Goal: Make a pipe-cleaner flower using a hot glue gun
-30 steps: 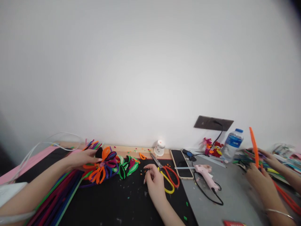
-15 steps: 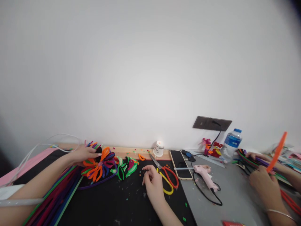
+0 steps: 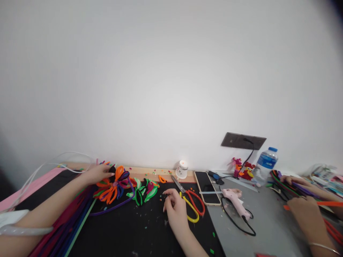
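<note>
Moved since the earlier head frame: one orange fuzzy stem (image 3: pixel 330 203), at three o'clock, has swung from a steep slant to nearly level; our left hand (image 3: pixel 99 174) has shifted slightly toward ten o'clock.

Head view, clock centred on our right hand, twelve toward the wall:

Left hand, one, between nine and ten o'clock. Fingers slightly bent, tips at a black piece (image 3: pixel 113 170) beside the flower; we cannot tell whether it grips.

Right hand (image 3: pixel 175 207), one, on the black mat (image 3: pixel 115 235). Fingers loosely curled, thumb apart; we see nothing held.

Fuzzy-stem flower (image 3: pixel 112 193), one, orange and purple loops, between nine and ten, just below the left hand's fingertips. A purple stem (image 3: pixel 115 208) curves beside it.

Green loop pieces (image 3: pixel 146 191), ten o'clock, beside the flower.

Bundle of long fuzzy stems (image 3: pixel 71 219), mixed colours, nine o'clock, partly under the left forearm.

Paper cup (image 3: pixel 182 170), upside down, twelve o'clock.

Scissors (image 3: pixel 190 205), red and yellow handles, three o'clock, just beside the right hand; blades toward twelve.

Phone (image 3: pixel 207 187), two o'clock.

Pink glue gun (image 3: pixel 235 202), three o'clock, on the grey tabletop (image 3: pixel 268 225).

Small figures (image 3: pixel 247 171), two, and a water bottle (image 3: pixel 266 165), two o'clock.

Co-worker's hand (image 3: pixel 308 212), three o'clock, over the orange stem.
</note>
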Motion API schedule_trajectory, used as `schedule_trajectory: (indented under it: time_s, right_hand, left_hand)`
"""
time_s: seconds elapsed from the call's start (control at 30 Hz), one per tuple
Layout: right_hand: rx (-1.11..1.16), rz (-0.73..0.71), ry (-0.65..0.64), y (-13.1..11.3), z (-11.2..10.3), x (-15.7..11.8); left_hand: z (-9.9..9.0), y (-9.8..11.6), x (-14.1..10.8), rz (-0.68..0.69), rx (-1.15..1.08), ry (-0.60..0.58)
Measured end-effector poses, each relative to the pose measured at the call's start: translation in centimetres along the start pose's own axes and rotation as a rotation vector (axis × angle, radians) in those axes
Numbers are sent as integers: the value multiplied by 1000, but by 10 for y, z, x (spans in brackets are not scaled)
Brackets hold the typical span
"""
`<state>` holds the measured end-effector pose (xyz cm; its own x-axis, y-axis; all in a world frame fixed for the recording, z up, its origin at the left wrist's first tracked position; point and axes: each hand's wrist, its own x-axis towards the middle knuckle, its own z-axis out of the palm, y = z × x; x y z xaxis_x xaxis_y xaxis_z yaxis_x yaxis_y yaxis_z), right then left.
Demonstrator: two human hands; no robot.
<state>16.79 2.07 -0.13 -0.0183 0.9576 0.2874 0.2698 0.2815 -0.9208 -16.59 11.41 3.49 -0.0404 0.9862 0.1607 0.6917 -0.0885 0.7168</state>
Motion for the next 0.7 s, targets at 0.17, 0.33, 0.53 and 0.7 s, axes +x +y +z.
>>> schedule_trajectory:
  time_s: [0.17,0.33,0.53,0.7]
  right_hand:
    - [-31,11,-9,-1,-1,-1]
    - [-40,17,-4,1,0,-1]
    - [-54,15,-14,2,1,-1]
    - [-57,24,-22,2,1,-1]
  left_hand:
    - [-5,14,-11,-13,93,-81]
    - [-26,36,-39,81,129,-9]
    - [-29,36,-92,-39,230,-164]
    - [-8,39,-129,-288,370,-278]
